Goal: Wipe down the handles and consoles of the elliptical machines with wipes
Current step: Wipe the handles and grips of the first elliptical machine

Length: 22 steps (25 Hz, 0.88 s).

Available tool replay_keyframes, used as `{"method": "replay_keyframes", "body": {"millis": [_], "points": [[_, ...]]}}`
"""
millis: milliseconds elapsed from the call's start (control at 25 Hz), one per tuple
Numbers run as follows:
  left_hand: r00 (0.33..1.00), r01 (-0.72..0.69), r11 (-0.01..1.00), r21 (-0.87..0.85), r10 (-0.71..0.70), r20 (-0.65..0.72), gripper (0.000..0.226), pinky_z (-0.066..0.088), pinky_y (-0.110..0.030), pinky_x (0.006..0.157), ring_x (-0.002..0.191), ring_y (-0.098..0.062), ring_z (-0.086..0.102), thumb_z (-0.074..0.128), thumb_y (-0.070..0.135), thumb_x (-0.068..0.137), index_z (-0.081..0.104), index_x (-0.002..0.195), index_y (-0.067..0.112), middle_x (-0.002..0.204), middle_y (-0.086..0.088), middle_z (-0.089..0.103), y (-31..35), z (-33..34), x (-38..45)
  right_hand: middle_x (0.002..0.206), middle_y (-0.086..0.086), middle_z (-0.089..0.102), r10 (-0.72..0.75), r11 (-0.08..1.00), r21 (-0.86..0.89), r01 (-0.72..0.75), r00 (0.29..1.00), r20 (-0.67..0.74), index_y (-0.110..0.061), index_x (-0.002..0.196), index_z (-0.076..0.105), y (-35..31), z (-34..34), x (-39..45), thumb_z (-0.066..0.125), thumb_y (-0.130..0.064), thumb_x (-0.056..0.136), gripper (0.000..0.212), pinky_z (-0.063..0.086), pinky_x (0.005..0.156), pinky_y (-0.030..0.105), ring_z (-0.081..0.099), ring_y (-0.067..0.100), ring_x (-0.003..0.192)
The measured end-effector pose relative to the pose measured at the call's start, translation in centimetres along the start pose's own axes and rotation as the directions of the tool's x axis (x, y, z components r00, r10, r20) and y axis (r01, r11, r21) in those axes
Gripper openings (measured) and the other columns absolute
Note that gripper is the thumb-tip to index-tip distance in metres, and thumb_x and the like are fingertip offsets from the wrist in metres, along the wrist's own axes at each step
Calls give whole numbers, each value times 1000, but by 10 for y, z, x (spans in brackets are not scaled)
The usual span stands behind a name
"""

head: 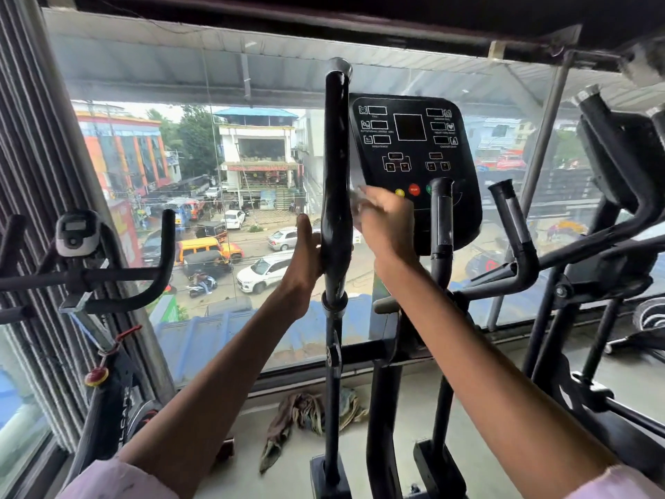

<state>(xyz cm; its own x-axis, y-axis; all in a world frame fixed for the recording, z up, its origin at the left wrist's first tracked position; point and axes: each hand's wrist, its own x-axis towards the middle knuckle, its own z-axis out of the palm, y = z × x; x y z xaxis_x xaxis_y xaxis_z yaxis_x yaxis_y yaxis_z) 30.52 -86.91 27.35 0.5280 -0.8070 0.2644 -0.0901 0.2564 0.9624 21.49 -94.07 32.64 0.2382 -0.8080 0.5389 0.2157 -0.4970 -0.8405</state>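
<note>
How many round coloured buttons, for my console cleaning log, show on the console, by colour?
Yellow button: 1
Red button: 1
Green button: 1, partly hidden behind a grip
Total: 3 showing on the console

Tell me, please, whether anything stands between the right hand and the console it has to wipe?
Nothing visible does. The right hand, with a wipe blurred at its fingers, is raised just before the lower left of the console. The tall handle stands left of it, steadied by the left hand.
</note>
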Motion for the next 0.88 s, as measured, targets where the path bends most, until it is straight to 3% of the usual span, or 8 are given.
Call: {"method": "replay_keyframes", "body": {"millis": [80,200,360,520,600,680,760,880], "points": [[984,-19,998,56,29,-175,75,48,-48,93,85,-25,65,17,71,92,63,81,13,88,-8,71,8,3,4,102,13,76,72,996,56,-72,997,-3,-20,108,72,-3,10,7,64,-18,84,24,58,92,49,72,19,100],[917,-144,983,112,175,-358,52,44,-40,74,65,-20,49,30,61,91,47,60,23,63,4,53,32,9,6,108,0,77,38,985,168,-38,999,3,-14,113,75,12,4,-15,66,-4,87,29,58,94,38,72,11,103],[837,-231,896,378,381,-392,38,37,-32,59,61,-17,47,55,52,79,50,77,14,64,7,50,66,29,19,101,2,78,-116,975,210,69,969,219,-15,105,78,45,-21,-29,62,7,83,35,59,91,43,74,15,97],[821,-14,786,618,362,-442,45,46,-32,67,84,-26,60,69,40,75,53,104,10,88,0,61,77,51,30,88,0,78,-229,973,108,203,900,371,-11,90,79,59,-24,-11,55,8,73,35,60,83,49,71,9,84],[776,80,710,700,396,-491,44,39,-30,67,86,-26,58,67,38,81,55,109,8,94,-2,59,77,60,30,73,6,74,-162,979,176,100,909,383,-16,73,74,52,-18,-2,51,9,69,34,58,75,57,66,14,73],[731,142,628,765,455,-509,40,36,-30,68,83,-23,51,64,34,86,52,114,7,96,-3,55,75,68,25,72,10,73,-135,966,254,46,928,348,-17,75,73,53,-14,-4,49,2,69,31,56,73,58,67,22,72],[694,196,571,797,493,-524,35,37,-33,69,84,-26,51,60,23,86,49,116,8,98,-6,56,71,74,20,77,1,75,-227,959,232,163,932,284,-20,83,75,63,-17,-16,50,2,73,35,57,74,49,70,18,76],[658,229,549,803,521,-544,36,43,-36,68,86,-33,57,54,11,78,48,113,9,96,-9,59,70,78,17,92,0,78,-365,919,245,308,901,235,-8,102,76,80,-24,-24,56,11,85,32,59,77,33,73,11,87]]}}
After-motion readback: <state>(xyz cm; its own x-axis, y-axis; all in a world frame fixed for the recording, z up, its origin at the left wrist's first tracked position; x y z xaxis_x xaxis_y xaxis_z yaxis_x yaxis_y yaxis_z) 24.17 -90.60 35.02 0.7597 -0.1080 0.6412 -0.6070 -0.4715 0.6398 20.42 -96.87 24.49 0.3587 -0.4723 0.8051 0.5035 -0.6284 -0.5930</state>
